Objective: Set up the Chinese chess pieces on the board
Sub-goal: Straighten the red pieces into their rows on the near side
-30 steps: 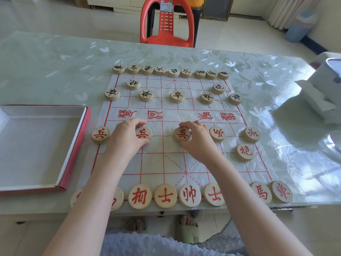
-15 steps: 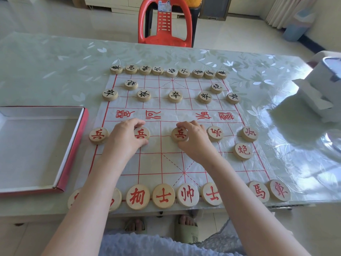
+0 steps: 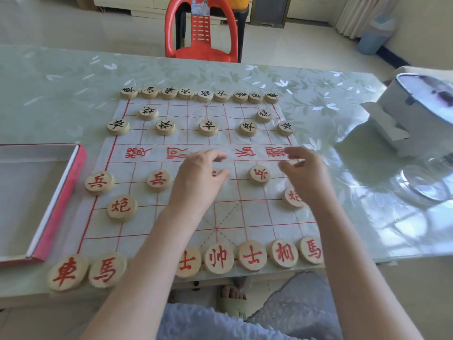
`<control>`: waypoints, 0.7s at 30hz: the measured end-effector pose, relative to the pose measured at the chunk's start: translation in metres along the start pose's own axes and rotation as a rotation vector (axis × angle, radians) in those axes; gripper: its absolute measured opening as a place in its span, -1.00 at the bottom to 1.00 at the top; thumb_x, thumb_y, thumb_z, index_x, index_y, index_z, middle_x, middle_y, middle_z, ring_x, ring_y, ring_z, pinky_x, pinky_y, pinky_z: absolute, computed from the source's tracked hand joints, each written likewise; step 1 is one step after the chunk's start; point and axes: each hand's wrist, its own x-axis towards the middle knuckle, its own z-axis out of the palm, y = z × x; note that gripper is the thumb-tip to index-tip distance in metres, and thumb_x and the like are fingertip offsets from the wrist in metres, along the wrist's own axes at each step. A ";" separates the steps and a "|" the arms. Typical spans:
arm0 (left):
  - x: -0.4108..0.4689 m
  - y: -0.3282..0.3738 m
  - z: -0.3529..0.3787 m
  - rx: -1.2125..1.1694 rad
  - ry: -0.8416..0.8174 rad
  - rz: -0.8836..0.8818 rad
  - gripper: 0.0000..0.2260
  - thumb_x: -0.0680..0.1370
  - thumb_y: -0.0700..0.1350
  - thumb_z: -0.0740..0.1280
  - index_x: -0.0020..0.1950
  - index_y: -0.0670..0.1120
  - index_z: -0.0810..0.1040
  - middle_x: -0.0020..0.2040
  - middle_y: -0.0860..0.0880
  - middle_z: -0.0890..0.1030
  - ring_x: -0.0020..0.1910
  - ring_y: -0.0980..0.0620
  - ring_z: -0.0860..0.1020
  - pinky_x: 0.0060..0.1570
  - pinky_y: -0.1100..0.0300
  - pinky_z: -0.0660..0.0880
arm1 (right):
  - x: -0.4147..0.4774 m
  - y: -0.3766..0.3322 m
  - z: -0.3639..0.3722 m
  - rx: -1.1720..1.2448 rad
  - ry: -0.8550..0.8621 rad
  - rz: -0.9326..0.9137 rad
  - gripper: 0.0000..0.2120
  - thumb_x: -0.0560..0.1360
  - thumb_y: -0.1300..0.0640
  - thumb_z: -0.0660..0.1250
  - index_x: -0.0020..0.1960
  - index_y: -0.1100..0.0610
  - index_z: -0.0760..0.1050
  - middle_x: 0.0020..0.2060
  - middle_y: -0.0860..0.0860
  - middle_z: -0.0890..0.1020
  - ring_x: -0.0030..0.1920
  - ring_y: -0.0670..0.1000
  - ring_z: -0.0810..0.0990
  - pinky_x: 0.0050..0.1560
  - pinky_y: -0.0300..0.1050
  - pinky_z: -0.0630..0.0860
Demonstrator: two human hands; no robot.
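We see the white paper board with its red grid lying flat on the pale green, flower-patterned glass table. Round pale wooden pieces with black characters stand in rows on the far half. Round pale wooden pieces with red characters line the near edge, our forearms crossing over that row. Three red soldiers show on their line, and a red cannon sits behind them on the left.

Our left hand is curled over the centre soldier point, where only a sliver of red shows under the thumb. We cannot tell whether it is gripping that piece. Our right hand hovers blurred over the right edge of the board, its fingers loosely bent and apart with nothing seen between them. Its wrist partly covers the right cannon.

A shallow red-walled cardboard box lies just left of the board. A white carton stands well to the right, and a red plastic chair is beyond the table.
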 end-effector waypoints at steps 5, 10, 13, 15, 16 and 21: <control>0.004 0.039 0.051 0.067 -0.019 0.069 -0.64 0.46 0.02 0.38 0.22 -0.05 0.51 0.16 -0.02 0.55 0.18 -0.01 0.44 0.16 0.20 0.33 | 0.004 0.045 -0.028 -0.119 0.128 0.198 -0.56 0.43 0.00 0.39 0.23 0.19 0.46 0.13 0.13 0.52 0.07 0.04 0.49 -0.05 -0.26 0.26; 0.011 0.051 0.079 0.155 0.017 0.003 -0.49 0.38 0.15 0.41 0.23 -0.07 0.44 0.17 -0.05 0.47 0.18 -0.03 0.40 0.17 0.16 0.33 | 0.009 0.060 -0.026 -0.128 0.122 0.237 -0.40 0.33 -0.12 0.46 0.22 0.20 0.41 0.16 0.12 0.41 0.17 0.11 0.46 0.22 -0.01 0.40; 0.013 0.050 0.087 0.189 0.035 -0.049 -0.44 0.35 0.21 0.41 0.20 -0.09 0.41 0.16 -0.07 0.44 0.16 -0.03 0.39 0.16 0.16 0.34 | 0.015 0.059 -0.021 -0.125 0.115 0.244 -0.35 0.28 -0.15 0.48 0.20 0.19 0.39 0.14 0.09 0.40 0.17 0.10 0.45 0.20 0.02 0.42; 0.013 0.048 0.089 0.209 0.057 -0.079 -0.41 0.34 0.23 0.41 0.20 -0.11 0.40 0.15 -0.09 0.44 0.16 -0.06 0.39 0.16 0.15 0.34 | 0.017 0.057 -0.017 -0.125 0.114 0.247 -0.33 0.25 -0.15 0.50 0.19 0.19 0.38 0.13 0.08 0.40 0.16 0.10 0.45 0.20 0.03 0.42; 0.013 0.047 0.090 0.211 0.061 -0.095 -0.39 0.33 0.24 0.40 0.20 -0.13 0.39 0.15 -0.10 0.44 0.16 -0.06 0.40 0.16 0.14 0.35 | 0.018 0.057 -0.016 -0.133 0.113 0.252 -0.32 0.24 -0.16 0.51 0.18 0.19 0.38 0.13 0.08 0.40 0.16 0.10 0.45 0.21 0.03 0.42; 0.012 0.046 0.093 0.228 0.070 -0.106 -0.47 0.36 0.21 0.40 0.13 -0.13 0.42 0.11 -0.10 0.47 0.12 -0.06 0.41 0.09 0.13 0.38 | 0.020 0.059 -0.010 -0.146 0.098 0.273 -0.38 0.25 -0.13 0.51 0.11 0.21 0.39 0.09 0.10 0.42 0.15 0.12 0.43 0.20 0.03 0.41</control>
